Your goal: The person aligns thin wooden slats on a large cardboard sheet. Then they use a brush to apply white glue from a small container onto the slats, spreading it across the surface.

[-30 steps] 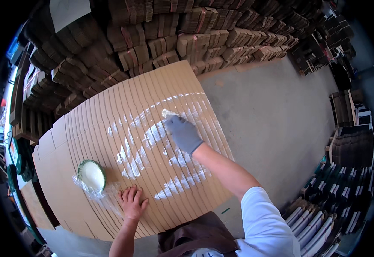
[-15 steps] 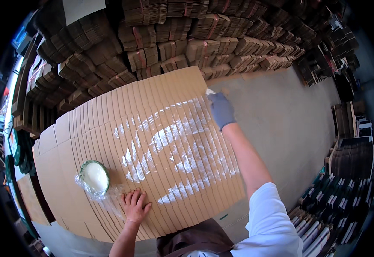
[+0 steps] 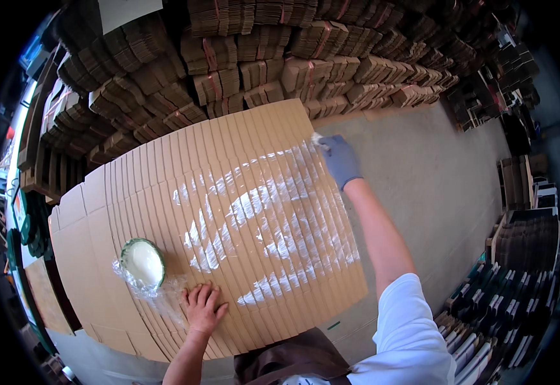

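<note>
A fanned row of overlapping brown cardboard sheets [image 3: 132,192] lies in front of me, smeared with streaks of white glue [image 3: 254,218]. My right hand [image 3: 340,160], in a grey glove, reaches to the far right edge of the sheets and is closed on a small white applicator [image 3: 318,140] that is mostly hidden. My bare left hand [image 3: 203,309] presses flat on the near edge of the cardboard, fingers spread. A green-rimmed bowl of white glue [image 3: 142,263] sits on crumpled clear plastic just left of that hand.
Bundled stacks of flat cardboard [image 3: 261,64] are piled along the far side and left. A grey concrete floor [image 3: 434,179] lies to the right. More stacked packs [image 3: 517,269] stand at the right edge. I wear a brown apron [image 3: 293,362].
My right hand has swept from the middle of the sheets up and right to their far right edge, leaving more white streaks. The left hand stays planted.
</note>
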Demonstrator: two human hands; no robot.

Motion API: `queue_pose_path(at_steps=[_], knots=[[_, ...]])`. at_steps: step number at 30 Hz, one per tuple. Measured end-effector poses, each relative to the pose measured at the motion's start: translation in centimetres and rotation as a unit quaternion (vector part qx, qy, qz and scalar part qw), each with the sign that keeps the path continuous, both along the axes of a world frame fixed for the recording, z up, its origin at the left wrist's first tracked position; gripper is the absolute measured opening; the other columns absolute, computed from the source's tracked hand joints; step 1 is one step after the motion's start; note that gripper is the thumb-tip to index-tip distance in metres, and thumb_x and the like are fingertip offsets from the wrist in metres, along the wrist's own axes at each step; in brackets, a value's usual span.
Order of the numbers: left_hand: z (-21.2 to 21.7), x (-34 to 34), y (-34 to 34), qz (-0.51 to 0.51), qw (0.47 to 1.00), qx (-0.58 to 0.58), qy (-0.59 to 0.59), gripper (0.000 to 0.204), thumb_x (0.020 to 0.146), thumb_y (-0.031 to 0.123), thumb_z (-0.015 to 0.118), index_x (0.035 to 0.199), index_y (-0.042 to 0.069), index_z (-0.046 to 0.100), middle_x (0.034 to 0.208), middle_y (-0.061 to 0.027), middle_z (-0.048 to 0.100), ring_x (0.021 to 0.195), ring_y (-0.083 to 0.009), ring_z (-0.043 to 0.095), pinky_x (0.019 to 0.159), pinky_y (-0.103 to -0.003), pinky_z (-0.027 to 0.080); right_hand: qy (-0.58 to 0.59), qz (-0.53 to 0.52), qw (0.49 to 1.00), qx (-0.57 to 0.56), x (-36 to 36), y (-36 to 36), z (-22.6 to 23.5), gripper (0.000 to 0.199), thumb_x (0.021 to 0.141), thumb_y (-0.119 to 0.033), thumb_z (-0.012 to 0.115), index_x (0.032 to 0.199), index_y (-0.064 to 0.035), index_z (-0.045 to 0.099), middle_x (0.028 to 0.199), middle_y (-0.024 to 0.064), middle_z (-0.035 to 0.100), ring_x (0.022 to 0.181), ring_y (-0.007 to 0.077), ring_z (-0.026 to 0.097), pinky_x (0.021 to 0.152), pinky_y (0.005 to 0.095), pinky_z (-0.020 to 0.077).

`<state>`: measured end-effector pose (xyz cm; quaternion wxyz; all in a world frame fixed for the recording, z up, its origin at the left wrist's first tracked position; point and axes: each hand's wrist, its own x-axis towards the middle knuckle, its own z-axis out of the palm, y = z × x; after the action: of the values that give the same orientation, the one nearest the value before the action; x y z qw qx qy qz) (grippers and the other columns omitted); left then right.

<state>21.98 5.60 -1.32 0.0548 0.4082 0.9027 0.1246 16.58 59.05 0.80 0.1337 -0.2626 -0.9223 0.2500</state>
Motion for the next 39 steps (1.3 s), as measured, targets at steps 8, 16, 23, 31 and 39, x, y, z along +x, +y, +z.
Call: queue_pose_path(at_steps=[8, 16, 23, 31, 39], knots=[[-0.2, 0.2, 0.1, 0.0, 1.0, -0.002, -0.002, 0.056, 0.066, 0.034, 0.078, 0.117, 0.015, 0.062, 0.132, -0.0069, 0.055, 0.123, -0.0307, 0.046, 0.11, -0.059, 0.024, 0.022, -0.002, 0.999, -0.026, 1.1, 0.3, -2.0, 0.021, 0.093, -0.021, 0.054, 0.1, -0.0059, 0.067, 0.103, 0.022, 0.066, 0.094, 0.0403, 0.063, 0.083, 0.0463, 0.0509], [-0.1, 0.0, 0.2, -0.007, 1.0, 0.008, 0.009, 0.056, 0.068, 0.036, 0.077, 0.119, 0.018, 0.063, 0.133, -0.0038, 0.054, 0.123, -0.0278, 0.045, 0.11, -0.058, 0.025, -0.062, -0.082, 0.995, 0.02, 6.6, 0.9, -1.0, 0.026, 0.097, -0.027, 0.05, 0.099, -0.0103, 0.069, 0.102, 0.0209, 0.064, 0.093, 0.041, 0.063, 0.081, 0.0471, 0.0511], [0.1, 0.0, 0.5, 0.0, 1.0, -0.009, 0.002, 0.056, 0.068, 0.035, 0.077, 0.119, 0.017, 0.062, 0.133, -0.004, 0.054, 0.123, -0.0279, 0.045, 0.11, -0.058, 0.025, -0.049, -0.073, 0.996, -0.024, 7.8, -0.8, 0.2, 0.025, 0.094, -0.026, 0.053, 0.104, -0.0092, 0.069, 0.102, 0.0198, 0.065, 0.093, 0.0399, 0.063, 0.082, 0.0466, 0.0511], [-0.1, 0.1, -0.3, -0.014, 1.0, -0.002, 0.003, 0.055, 0.069, 0.036, 0.077, 0.118, 0.015, 0.062, 0.134, -0.0059, 0.054, 0.124, -0.0292, 0.045, 0.111, -0.058, 0.024, -0.055, -0.062, 0.995, -0.056, 10.4, -4.2, 0.9, 0.025, 0.093, -0.027, 0.054, 0.103, -0.0102, 0.07, 0.104, 0.0193, 0.066, 0.093, 0.0381, 0.064, 0.084, 0.046, 0.0511], [-0.1, -0.1, 0.6, 0.0, 1.0, -0.013, -0.013, 0.055, 0.071, 0.035, 0.076, 0.12, 0.014, 0.061, 0.137, -0.008, 0.052, 0.126, -0.0312, 0.043, 0.112, -0.059, 0.023, -0.023, -0.061, 0.996, -0.056, 13.6, -5.3, 1.1, 0.024, 0.092, -0.029, 0.055, 0.102, -0.0137, 0.07, 0.102, 0.0201, 0.066, 0.091, 0.0388, 0.064, 0.081, 0.0465, 0.0512]])
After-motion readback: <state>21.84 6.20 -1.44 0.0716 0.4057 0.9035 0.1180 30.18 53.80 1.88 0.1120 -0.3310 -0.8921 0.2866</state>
